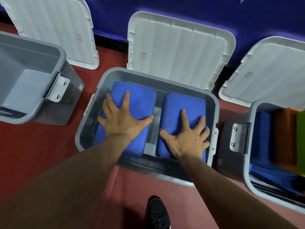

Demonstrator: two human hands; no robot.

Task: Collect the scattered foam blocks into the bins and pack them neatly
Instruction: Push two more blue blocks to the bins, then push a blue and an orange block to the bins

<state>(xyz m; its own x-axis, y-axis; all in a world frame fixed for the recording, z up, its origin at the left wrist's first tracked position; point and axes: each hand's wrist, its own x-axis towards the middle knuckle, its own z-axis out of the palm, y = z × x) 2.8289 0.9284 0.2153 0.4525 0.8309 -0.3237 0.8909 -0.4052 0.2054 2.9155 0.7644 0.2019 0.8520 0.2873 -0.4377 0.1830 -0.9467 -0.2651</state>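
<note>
Left blue foam block (137, 100): lies flat in the left half of the middle grey bin (77, 139).
Right blue foam block (183, 103): lies flat in the right half of the same bin, beside the first. A strip of bin floor shows between them.
Left hand (122, 123): palm down on the left block, fingers straight and fanned wide, thumb reaching toward the gap.
Right hand (186, 139): palm down on the right block, fingers likewise splayed, little finger near the bin's right wall.
Middle lid (178, 52): white, ribbed, standing behind the bin against the blue wall (181, 9).
Left grey bin (62, 53): well apart on the left, with a white latch (57, 89) on its near side and its own white lid (54, 27) propped behind.
Right grey bin (247, 162): holds a blue block (262, 133), an orange block (285, 134) and a green block (300, 139) standing side by side; white lid (270, 71) behind.
Floor (41, 154): red.
Black shoe (158, 212): at the bottom edge, between the forearms.
</note>
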